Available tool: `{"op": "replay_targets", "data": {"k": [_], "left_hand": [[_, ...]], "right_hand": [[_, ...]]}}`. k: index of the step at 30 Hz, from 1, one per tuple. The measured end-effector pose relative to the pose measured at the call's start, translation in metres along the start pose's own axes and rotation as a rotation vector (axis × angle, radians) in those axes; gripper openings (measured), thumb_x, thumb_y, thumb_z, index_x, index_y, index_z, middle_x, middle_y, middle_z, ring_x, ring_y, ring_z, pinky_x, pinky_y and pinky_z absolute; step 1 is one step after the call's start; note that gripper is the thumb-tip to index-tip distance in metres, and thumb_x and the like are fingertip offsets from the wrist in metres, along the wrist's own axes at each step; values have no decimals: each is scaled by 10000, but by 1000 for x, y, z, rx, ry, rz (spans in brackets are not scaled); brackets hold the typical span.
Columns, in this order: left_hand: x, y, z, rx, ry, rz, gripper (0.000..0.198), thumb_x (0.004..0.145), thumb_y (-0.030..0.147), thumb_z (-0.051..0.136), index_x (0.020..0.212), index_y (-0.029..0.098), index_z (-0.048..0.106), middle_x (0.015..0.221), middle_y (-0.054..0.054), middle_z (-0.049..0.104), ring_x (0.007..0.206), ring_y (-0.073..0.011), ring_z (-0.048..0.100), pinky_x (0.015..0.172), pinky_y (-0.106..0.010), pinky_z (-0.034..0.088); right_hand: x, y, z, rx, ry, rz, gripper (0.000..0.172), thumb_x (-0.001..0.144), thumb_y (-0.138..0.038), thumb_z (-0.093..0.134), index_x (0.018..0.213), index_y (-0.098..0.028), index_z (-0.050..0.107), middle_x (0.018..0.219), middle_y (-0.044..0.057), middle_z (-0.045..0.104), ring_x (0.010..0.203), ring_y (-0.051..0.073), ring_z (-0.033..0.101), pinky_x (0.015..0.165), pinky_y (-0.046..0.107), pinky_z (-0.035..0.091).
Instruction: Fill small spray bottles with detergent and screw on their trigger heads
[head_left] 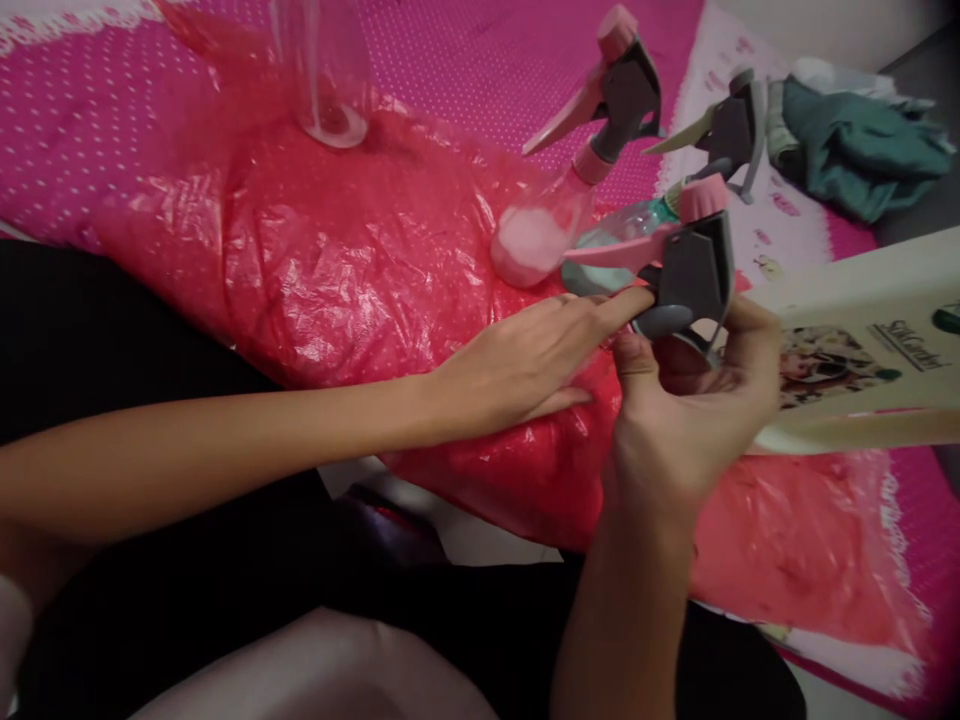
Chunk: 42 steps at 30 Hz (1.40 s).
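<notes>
My right hand point(686, 425) grips a grey spray head point(694, 275) with a pink nozzle cap and a pink trigger, the fingers curled round its lower end. What lies below the spray head is hidden by the hand. From the left, my left hand point(517, 360) reaches across; its forefinger tip touches the spray head's lower part, while its thumb is stretched out and apart. Just behind stand a clear spray bottle point(544, 230) with pinkish-white contents and a grey-and-pink head, and a green-tinted spray bottle point(622, 230) with a grey head.
Crinkled red plastic sheeting point(352, 270) covers part of a pink dotted cloth point(450, 60). A clear bottle point(322, 80) stands at the back left. On the right are a pale printed box point(900, 300) and a bunched dark green cloth point(862, 150).
</notes>
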<state>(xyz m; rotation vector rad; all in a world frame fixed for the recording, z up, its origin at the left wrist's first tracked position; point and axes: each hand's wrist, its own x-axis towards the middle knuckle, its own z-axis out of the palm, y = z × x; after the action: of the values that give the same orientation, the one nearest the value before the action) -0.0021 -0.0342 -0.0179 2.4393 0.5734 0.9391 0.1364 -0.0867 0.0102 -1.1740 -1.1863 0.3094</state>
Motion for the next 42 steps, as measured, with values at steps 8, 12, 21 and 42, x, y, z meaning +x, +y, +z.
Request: {"op": "replay_targets", "data": {"k": [8,12,21,42], "left_hand": [[1,-3,1,-42,3,26,647,1025,373,491,1603,204,254,1581,-148,504,1385,-323,540,1135,-541,485],[2,-5,-2,-29,-27,92,654,1044,390,491,1597,139,248,1593,-178,485,1426,-323,512,1167,-502,466],[3,-2,-1,12,-35,31,695,1028,380,567,1586,136,232,1535,-176,525,1402,-316,541,1201,-472,442],[2,-4,-7,-168,-39,97,628,1067,381,432,1582,71,251,1681,-185,336,1533,-319,397,1241,-487,385]], "right_hand": [[0,1,-4,30,-23,-4,367,804,-190,832,1106,-199,624,1155,30,611,1118,199,647,991,352,559],[12,6,-30,22,-272,65,329,817,-295,878,1067,-180,699,1021,38,677,956,177,673,888,305,570],[4,17,-14,31,-107,43,323,784,-330,915,956,-166,697,951,49,661,975,238,699,958,437,591],[19,-4,-28,-173,-288,-108,188,930,-298,795,1038,-149,754,907,25,690,839,147,642,740,224,486]]}}
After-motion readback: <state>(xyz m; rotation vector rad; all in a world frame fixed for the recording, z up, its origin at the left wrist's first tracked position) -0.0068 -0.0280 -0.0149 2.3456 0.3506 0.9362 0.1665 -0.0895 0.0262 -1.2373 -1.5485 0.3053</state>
